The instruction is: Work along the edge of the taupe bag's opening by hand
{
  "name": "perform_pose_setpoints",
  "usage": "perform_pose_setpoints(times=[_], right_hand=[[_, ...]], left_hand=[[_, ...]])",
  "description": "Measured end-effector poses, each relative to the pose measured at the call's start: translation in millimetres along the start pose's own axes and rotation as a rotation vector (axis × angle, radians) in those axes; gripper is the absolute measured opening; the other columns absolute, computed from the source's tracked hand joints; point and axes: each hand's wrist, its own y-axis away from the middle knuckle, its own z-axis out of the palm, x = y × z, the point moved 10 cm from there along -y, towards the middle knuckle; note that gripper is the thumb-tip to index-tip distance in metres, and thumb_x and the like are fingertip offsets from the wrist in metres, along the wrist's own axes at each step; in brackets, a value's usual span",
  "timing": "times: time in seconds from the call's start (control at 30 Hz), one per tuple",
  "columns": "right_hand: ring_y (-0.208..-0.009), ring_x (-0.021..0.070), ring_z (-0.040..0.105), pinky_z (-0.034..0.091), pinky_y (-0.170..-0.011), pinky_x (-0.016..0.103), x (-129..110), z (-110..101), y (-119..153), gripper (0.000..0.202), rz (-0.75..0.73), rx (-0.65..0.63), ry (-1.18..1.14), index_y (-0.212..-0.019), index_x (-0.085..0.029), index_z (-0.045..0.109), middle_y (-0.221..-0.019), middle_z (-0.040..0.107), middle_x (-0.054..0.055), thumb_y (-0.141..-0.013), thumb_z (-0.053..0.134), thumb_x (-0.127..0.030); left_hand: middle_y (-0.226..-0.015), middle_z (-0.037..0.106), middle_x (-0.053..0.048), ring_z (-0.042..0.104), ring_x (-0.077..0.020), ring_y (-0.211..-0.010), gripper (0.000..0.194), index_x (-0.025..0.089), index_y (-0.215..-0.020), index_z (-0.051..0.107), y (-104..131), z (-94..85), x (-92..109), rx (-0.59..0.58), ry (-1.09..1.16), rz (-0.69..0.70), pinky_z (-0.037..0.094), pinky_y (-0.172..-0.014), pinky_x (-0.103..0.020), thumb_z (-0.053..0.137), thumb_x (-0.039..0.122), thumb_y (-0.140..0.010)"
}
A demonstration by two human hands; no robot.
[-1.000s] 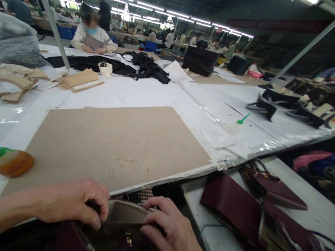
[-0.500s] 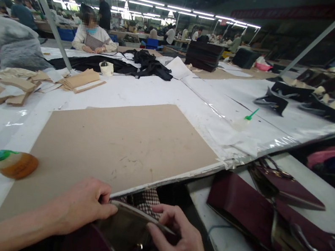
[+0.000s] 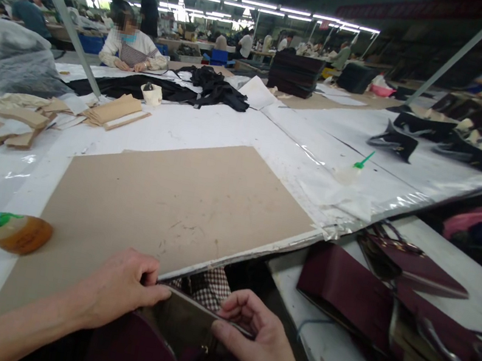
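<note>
Bag (image 3: pixel 132 350), maroon and dark, located beside the near edge of the white table (image 3: pixel 203 128); upper rim (image 3: pixel 193 303) is pinched by left hand (image 3: pixel 125 287) and right hand (image 3: pixel 254 337). For good handling, rim is best held taut, both pinches evenly pressed.
</note>
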Motion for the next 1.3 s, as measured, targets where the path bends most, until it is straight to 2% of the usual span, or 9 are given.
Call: perform_pose_setpoints(times=[0.17,0.3,0.4,0.5,0.67,0.83,0.97,1.1,1.3], right_hand=[[-0.075,0.0172,0.059,0.046,-0.069,0.026,-6,2,7,0.019,-0.04,0.059,0.019,-0.087,-0.02,0.066,-0.08,0.065,-0.001,-0.079,0.08,-0.03],[-0.072,0.0168,0.057,0.045,-0.065,0.026,-9,4,10,0.018,-0.087,0.09,0.029,-0.084,-0.021,0.063,-0.078,0.063,-0.002,-0.078,0.078,-0.029],[-0.073,0.0173,0.057,0.046,-0.067,0.026,-14,6,6,0.017,-0.071,0.046,0.096,-0.089,-0.021,0.062,-0.079,0.063,-0.002,-0.077,0.074,-0.026],[-0.071,0.0169,0.055,0.043,-0.065,0.026,-29,19,-2,0.015,-0.043,-0.146,0.28,-0.096,-0.019,0.07,-0.077,0.06,-0.002,-0.082,0.066,-0.025],[-0.064,0.0145,0.045,0.033,-0.057,0.024,-58,66,-15,0.024,-0.168,-0.606,0.645,-0.079,-0.02,0.071,-0.067,0.048,-0.004,-0.095,0.055,-0.029],[-0.055,0.0124,0.038,0.025,-0.053,0.025,-69,94,-31,0.028,-0.235,-0.735,0.739,-0.061,-0.02,0.055,-0.057,0.039,-0.007,-0.088,0.063,-0.022],[-0.055,0.0134,0.043,0.028,-0.055,0.026,-77,84,-34,0.029,-0.262,-0.689,0.81,-0.06,-0.019,0.054,-0.057,0.045,-0.006,-0.088,0.061,-0.018],[-0.057,0.0157,0.05,0.033,-0.056,0.025,-74,66,-32,0.023,-0.237,-0.644,0.793,-0.065,-0.019,0.065,-0.058,0.055,-0.004,-0.087,0.059,-0.018],[-0.101,0.0236,0.068,0.048,-0.089,0.029,-69,58,-22,0.037,-0.212,-0.675,0.578,-0.118,-0.026,0.075,-0.108,0.077,-0.002,-0.09,0.055,-0.014]], left_hand=[[-0.054,0.048,0.006,0.042,-0.0127,-0.056,0.042,0.02,-0.061,0.049,2,-1.6,4,0.006,-0.023,-0.008,0.027,-0.053,-0.027,0.065,0.051,-0.084],[-0.064,0.055,0.008,0.047,-0.0134,-0.06,0.027,0.022,-0.08,0.054,4,-9.5,10,0.016,0.049,-0.007,0.03,-0.055,-0.026,0.071,0.042,-0.079],[-0.082,0.067,0.006,0.055,-0.0146,-0.073,0.019,0.023,-0.098,0.066,5,-4.5,24,-0.113,0.135,0.1,0.036,-0.064,-0.026,0.067,0.037,-0.085],[-0.077,0.064,0.006,0.052,-0.0135,-0.073,0.019,0.023,-0.092,0.075,9,3.8,37,-0.265,0.206,0.18,0.035,-0.064,-0.024,0.059,0.034,-0.091],[-0.067,0.055,0.007,0.045,-0.0108,-0.065,0.018,0.018,-0.086,0.075,10,8.3,49,-0.297,0.294,0.231,0.032,-0.059,-0.023,0.061,0.03,-0.087],[-0.077,0.065,0.004,0.053,-0.0134,-0.071,0.02,0.018,-0.096,0.074,8,5.1,41,-0.262,0.329,0.213,0.037,-0.065,-0.024,0.067,0.031,-0.083],[-0.09,0.07,0.003,0.06,-0.019,-0.082,0.047,0.021,-0.105,0.067,4,-10.8,13,-0.216,0.25,0.114,0.04,-0.065,-0.025,0.085,0.034,-0.064],[-0.083,0.069,0.003,0.061,-0.0194,-0.08,0.028,0.02,-0.096,0.07,1,-4.4,-1,-0.307,0.296,0.108,0.041,-0.066,-0.026,0.077,0.031,-0.072],[-0.082,0.07,0.001,0.058,-0.017,-0.075,0.025,0.017,-0.099,0.074,-2,12.8,2,-0.367,0.405,0.072,0.041,-0.066,-0.026,0.071,0.036,-0.081]])
